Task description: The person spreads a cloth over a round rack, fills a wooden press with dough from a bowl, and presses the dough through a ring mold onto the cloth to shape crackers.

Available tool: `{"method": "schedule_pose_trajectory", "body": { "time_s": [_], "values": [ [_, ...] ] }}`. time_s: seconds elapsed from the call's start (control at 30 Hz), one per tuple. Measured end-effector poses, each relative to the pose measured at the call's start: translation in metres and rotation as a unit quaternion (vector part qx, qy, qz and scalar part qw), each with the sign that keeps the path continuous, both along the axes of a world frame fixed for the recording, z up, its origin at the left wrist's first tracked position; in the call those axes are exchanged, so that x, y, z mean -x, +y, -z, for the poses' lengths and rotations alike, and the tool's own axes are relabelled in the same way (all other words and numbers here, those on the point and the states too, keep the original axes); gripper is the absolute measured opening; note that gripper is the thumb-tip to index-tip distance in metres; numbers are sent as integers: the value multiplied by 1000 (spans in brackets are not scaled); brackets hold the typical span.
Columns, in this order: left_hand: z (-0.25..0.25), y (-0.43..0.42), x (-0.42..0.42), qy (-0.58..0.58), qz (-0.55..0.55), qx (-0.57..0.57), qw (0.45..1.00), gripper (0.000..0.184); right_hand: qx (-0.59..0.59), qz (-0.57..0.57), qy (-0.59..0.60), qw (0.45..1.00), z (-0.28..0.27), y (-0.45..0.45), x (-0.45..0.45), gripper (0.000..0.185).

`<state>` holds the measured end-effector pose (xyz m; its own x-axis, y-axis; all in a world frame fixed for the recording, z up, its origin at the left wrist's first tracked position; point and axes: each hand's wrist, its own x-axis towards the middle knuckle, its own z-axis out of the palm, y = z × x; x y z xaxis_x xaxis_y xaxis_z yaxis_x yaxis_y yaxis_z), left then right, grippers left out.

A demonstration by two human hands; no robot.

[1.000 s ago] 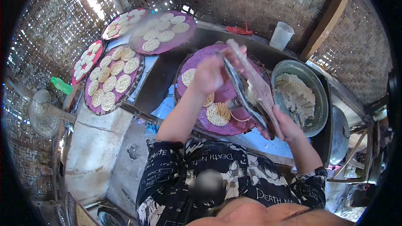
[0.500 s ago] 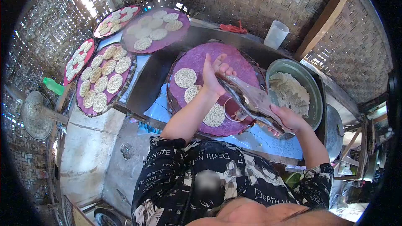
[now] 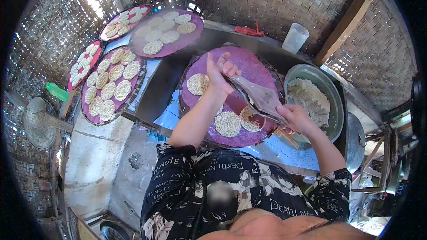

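A round purple-lined tray (image 3: 243, 62) lies before a person working with both hands inside woven-walled quarters. Beyond its right edge stands a green-gray basin (image 3: 340, 91) holding a pale, doughy mass (image 3: 307, 100). Two more purple-lined trays (image 3: 178, 49) sit beyond its left edge, laden with round strand cakes (image 3: 154, 47); two smaller red-lined trays (image 3: 92, 62) carry others farther left.

A flat, elongated wooden tool (image 3: 262, 95) slants above the central tray's right half. The right hand (image 3: 297, 118) grips its lower end narrowly between thumb and fingers. The left hand (image 3: 217, 73) meets its upper end, thumb raised and fingers curled; how tightly it holds cannot be told.

Strand cakes occupy the central tray's left side and near edge, one partly hidden behind the left forearm. Just right of the nearest cake, a thin ring (image 3: 266, 123) encircles brownish strands (image 3: 249, 118), below the tool. A translucent container (image 3: 295, 38) stands past the tray's far right edge.
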<state>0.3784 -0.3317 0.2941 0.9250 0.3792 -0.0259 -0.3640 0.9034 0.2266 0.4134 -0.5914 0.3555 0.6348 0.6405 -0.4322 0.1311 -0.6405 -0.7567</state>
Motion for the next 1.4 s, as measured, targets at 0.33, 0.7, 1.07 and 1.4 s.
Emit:
{"method": "schedule_pose_trajectory", "body": {
  "time_s": [0.33,0.7,1.07,1.4],
  "values": [
    [8,-37,11,35,37,31,998,50,41,4,14,999,-4,-35,9,49],
    [-34,1,27,-115,113,-133,978,57,-167,29,77,983,24,-12,16,44],
    [-83,-104,3,-3,-319,-896,310,25,-237,22,-523,818,-59,-1,-16,51],
    [-156,-144,18,-55,70,-982,167,17,-313,-153,-590,729,-108,-64,35,45]
  ]
}}
